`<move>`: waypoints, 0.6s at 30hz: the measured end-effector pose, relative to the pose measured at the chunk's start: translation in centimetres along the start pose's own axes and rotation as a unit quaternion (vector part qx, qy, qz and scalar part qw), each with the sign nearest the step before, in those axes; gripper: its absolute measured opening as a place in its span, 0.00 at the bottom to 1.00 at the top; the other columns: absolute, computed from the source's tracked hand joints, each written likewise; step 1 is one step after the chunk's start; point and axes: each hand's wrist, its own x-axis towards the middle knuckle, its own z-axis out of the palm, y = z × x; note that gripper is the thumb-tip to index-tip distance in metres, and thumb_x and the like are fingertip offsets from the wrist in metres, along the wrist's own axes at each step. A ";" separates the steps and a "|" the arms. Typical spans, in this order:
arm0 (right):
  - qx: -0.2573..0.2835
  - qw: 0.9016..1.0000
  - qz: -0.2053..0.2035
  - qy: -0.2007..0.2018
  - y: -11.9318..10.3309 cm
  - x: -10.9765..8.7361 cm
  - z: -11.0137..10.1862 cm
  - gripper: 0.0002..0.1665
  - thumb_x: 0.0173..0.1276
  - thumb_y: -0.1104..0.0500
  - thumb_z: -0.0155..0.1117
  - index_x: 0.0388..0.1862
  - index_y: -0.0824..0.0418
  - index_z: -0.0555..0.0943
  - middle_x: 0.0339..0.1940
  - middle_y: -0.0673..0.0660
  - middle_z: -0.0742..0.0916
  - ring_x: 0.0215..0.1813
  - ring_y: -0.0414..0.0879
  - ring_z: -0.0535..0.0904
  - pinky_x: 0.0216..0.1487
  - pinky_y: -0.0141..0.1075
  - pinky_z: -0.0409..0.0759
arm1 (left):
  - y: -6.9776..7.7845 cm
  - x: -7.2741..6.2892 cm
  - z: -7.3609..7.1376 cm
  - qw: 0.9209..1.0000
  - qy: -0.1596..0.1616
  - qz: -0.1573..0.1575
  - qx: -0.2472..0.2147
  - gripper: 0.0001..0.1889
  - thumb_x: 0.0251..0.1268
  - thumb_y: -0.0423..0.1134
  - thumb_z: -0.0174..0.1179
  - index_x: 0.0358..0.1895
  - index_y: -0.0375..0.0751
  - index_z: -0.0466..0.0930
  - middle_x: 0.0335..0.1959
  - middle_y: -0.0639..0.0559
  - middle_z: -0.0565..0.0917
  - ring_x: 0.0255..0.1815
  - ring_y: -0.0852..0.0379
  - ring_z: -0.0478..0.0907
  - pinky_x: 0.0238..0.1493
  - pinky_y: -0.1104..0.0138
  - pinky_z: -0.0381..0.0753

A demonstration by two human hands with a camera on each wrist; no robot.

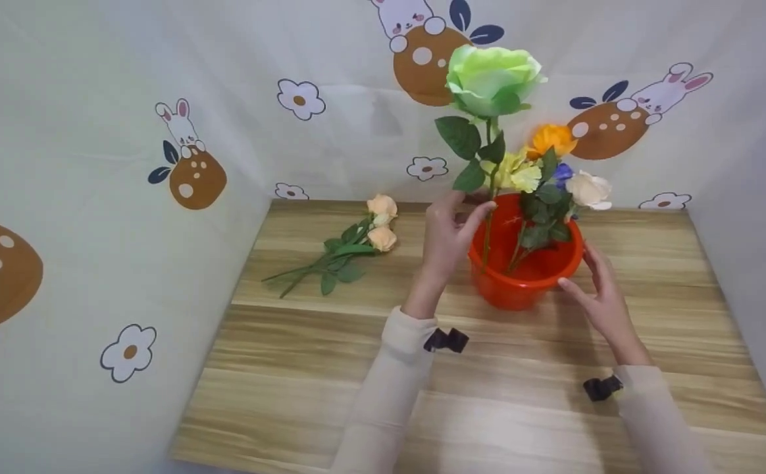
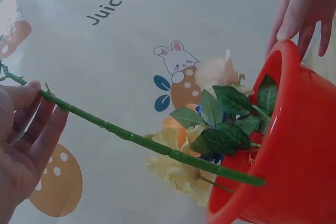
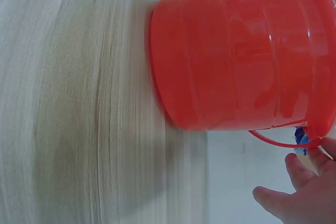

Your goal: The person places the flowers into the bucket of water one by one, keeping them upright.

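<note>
My left hand (image 1: 447,230) pinches the stem of a large green artificial rose (image 1: 493,82) between thumb and fingers. The bare lower stem (image 2: 157,148) slants over the rim of a red bucket (image 2: 315,140), its cut end right at the rim in the left wrist view. Inside the bucket stand a yellow flower (image 1: 518,172), an orange flower (image 1: 552,139), a pale peach rose (image 1: 588,189) and a small blue flower (image 1: 562,175). At the bucket's right side, my right hand (image 1: 605,303) touches the rim with its thumb and loosely spread fingers.
Two peach roses (image 1: 382,238) with green leaves lie on the wooden table (image 1: 278,368), left of the bucket. The bucket's thin red handle (image 3: 278,142) hangs along its side. A cloth printed with rabbits and flowers (image 1: 337,145) rises behind and beside the table.
</note>
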 end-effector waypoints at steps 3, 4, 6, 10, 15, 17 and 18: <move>-0.003 1.000 0.002 -0.001 -0.5 -0.1 -0.1 0.48 0.68 0.66 0.66 0.81 0.61 0.52 0.81 0.65 0.58 0.80 0.64 0.53 0.81 0.57 0.49 | 0.5 0.3 0.4 1.000 -0.001 0.007 -0.013 0.13 0.65 0.36 0.66 0.47 0.30 0.82 0.42 0.39 0.87 0.41 0.52 0.87 0.43 0.75 0.86; -0.001 1.000 0.002 -0.002 -0.9 -0.2 -0.1 0.48 0.68 0.67 0.66 0.81 0.62 0.52 0.81 0.66 0.59 0.80 0.64 0.53 0.81 0.58 0.49 | 0.6 0.4 0.4 1.000 -0.002 0.010 -0.019 0.13 0.65 0.35 0.66 0.48 0.30 0.82 0.42 0.39 0.87 0.41 0.51 0.87 0.44 0.74 0.86; 0.004 1.000 0.001 -0.004 -2.0 -0.5 -0.1 0.47 0.68 0.67 0.65 0.80 0.64 0.52 0.80 0.67 0.59 0.80 0.65 0.53 0.80 0.59 0.49 | 0.8 0.7 0.6 1.000 -0.003 0.017 -0.024 0.13 0.65 0.35 0.66 0.48 0.30 0.82 0.43 0.39 0.87 0.43 0.51 0.87 0.45 0.74 0.86; 0.012 1.000 -0.006 -0.004 -3.6 -1.0 0.0 0.46 0.68 0.67 0.65 0.80 0.65 0.53 0.79 0.69 0.59 0.79 0.67 0.53 0.81 0.58 0.48 | 0.6 0.9 1.2 1.000 -0.015 0.022 -0.016 0.13 0.65 0.34 0.66 0.49 0.31 0.82 0.44 0.40 0.87 0.45 0.52 0.86 0.46 0.75 0.85; 0.010 1.000 -0.008 -0.005 -3.9 -1.1 0.1 0.46 0.68 0.68 0.65 0.79 0.67 0.53 0.78 0.71 0.60 0.79 0.68 0.53 0.81 0.56 0.49 | -0.6 0.3 2.2 0.999 -0.033 -0.008 -0.011 0.13 0.65 0.35 0.65 0.49 0.31 0.82 0.44 0.40 0.87 0.45 0.53 0.85 0.45 0.75 0.85; 0.009 1.000 -0.006 -0.005 -4.0 -1.1 0.1 0.46 0.67 0.68 0.66 0.79 0.68 0.53 0.79 0.70 0.60 0.79 0.67 0.54 0.81 0.58 0.50 | -1.2 -0.1 2.7 0.999 -0.038 -0.018 -0.011 0.13 0.65 0.36 0.66 0.48 0.31 0.82 0.44 0.40 0.87 0.44 0.53 0.86 0.44 0.76 0.85; 0.010 1.000 -0.005 -0.005 -3.9 -1.1 0.1 0.46 0.67 0.68 0.66 0.79 0.69 0.53 0.79 0.69 0.60 0.79 0.66 0.53 0.81 0.57 0.50 | -1.5 -0.2 3.0 0.999 -0.039 -0.021 -0.007 0.13 0.65 0.36 0.66 0.48 0.32 0.82 0.44 0.41 0.87 0.44 0.53 0.86 0.43 0.76 0.85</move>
